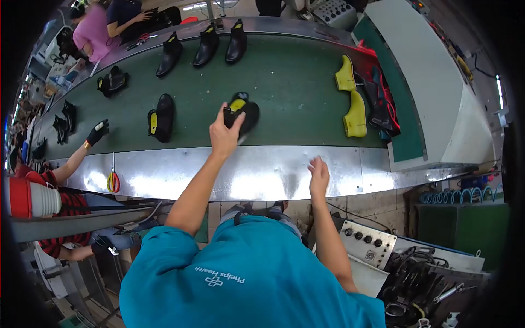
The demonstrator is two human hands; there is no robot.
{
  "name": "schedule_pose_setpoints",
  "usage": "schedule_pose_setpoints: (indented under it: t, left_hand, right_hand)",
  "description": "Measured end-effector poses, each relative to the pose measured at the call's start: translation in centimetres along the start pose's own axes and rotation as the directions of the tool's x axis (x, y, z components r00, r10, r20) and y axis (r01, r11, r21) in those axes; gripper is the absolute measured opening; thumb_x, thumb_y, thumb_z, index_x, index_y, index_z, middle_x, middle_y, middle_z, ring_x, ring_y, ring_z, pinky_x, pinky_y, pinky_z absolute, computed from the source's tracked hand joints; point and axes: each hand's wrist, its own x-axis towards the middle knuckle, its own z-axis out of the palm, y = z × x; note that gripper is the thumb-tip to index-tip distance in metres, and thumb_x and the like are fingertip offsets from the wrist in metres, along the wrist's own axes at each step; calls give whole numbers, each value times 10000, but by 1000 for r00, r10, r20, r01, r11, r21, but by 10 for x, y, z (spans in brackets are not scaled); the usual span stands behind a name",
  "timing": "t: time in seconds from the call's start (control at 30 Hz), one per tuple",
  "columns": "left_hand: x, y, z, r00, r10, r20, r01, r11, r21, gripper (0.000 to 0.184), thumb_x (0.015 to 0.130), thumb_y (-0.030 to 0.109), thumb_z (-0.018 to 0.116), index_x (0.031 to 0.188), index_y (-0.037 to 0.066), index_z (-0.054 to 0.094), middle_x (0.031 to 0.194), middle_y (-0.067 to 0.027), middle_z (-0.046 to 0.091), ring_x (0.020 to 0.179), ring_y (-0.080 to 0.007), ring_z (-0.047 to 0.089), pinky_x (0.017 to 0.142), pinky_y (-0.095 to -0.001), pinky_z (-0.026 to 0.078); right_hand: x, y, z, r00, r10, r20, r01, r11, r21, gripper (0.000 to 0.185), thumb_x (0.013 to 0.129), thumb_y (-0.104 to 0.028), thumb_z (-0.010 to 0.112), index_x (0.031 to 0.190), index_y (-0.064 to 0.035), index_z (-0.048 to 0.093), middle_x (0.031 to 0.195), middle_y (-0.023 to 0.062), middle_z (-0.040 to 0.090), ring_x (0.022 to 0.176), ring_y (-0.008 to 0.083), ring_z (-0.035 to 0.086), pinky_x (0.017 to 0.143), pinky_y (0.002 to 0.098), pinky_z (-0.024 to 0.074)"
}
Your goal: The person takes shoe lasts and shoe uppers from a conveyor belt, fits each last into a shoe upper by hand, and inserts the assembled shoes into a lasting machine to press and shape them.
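A: In the head view, what is there by way of containers?

B: Off the near left corner of the green belt [295, 82] is a red-and-white cylinder [44, 199]; whatever it may hold is hidden. At the belt's right end, dark boots [381, 112] lie against something red-edged, and I can't tell whether that is a tray or a cloth. Two yellow boots [355, 115] are just beside them.

A: And the hands?

B: The left hand [223, 135] has its thumb and fingers closed on a black boot [250, 117], which shows a yellow lining [238, 105].

A: Where's that boot against the fingers?

B: Between them at the opening, with the rest reaching out past the thumb to the right. It's over the belt's middle, closer to the near edge. I can't tell if it touches the belt.

A: The right hand [319, 177]?

B: Holding nothing, fingers loosely bent and a little blurred, over the metal ledge [273, 175] along the near edge.

A: Anything else?

B: Scissors [113, 182] near the ledge's left end, and a co-worker's gloved hand [98, 133] over the belt just beyond.
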Motion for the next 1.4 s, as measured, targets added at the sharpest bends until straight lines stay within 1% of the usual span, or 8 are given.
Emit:
schedule_pose_setpoints:
  t: [0.2,0.43,0.6,0.87,1.03,1.27,1.37,1.4]
  left_hand:
    - [20,-153,5,930,-367,-10,344,862,371,803,880,355,743,1478,-64,411,1179,-289,677,1094,-441,657,943,-457,516]
    - [-56,-145,-11,847,-515,130,459,833,308,907,861,347,754,1515,-96,308,1439,-303,512,1283,-441,541,1076,-430,431]
    - [-150,-151,-3,886,-98,453,-164,848,505,841,896,449,704,1491,-54,386,1574,-367,248,1468,-536,227,1203,-560,216]
    - [-175,-117,7,893,-151,424,-117,832,543,752,887,388,730,1422,-75,475,1540,-377,311,1430,-558,279,1177,-598,239]
    - [-175,-90,34,913,-233,335,-29,783,622,762,851,375,772,1396,-79,493,1514,-379,345,1395,-567,320,1153,-582,288]
    - [-177,-31,82,880,-243,409,16,875,485,711,864,308,780,1412,-54,508,1531,-367,341,1419,-543,320,1167,-548,297]
    - [-166,-15,110,884,-180,432,20,937,348,703,866,304,778,1404,-66,517,1511,-351,392,1428,-495,355,1163,-519,324]
    - [-158,-10,123,877,-181,445,69,964,256,697,870,304,777,1399,-71,521,1486,-335,438,1406,-467,406,1149,-498,353]
  right_hand:
    - [-57,44,-57,974,222,-50,-228,960,-161,498,1029,-427,574,1175,48,597,1087,176,696,887,212,691,778,321,541]
    - [-96,78,-77,976,196,-97,-219,880,-421,359,984,-322,663,1021,35,668,880,107,719,750,163,692,678,302,549]
    - [-25,59,-105,994,-71,-81,-17,640,-769,383,899,-332,709,1026,29,691,855,164,733,775,299,720,735,390,556]
    - [216,42,-146,903,-430,4,203,420,-885,892,762,-460,825,1386,66,465,1351,277,542,1269,430,509,1087,478,405]
    - [299,23,-124,987,-108,-120,-73,366,-928,1271,626,-535,896,1559,-11,210,1529,208,355,1401,364,380,1125,503,369]
    - [299,20,-95,988,3,-157,-145,404,-903,1205,638,-420,897,1548,-24,213,1447,221,406,1339,380,418,1111,516,375]
    - [275,10,-93,978,53,-200,-187,643,-743,1027,678,-357,866,1489,-13,339,1357,211,492,1301,348,469,1071,499,416]
    - [258,5,-98,946,318,-64,-315,856,-409,901,714,-369,836,1430,-30,408,1316,190,539,1243,340,516,1034,522,443]
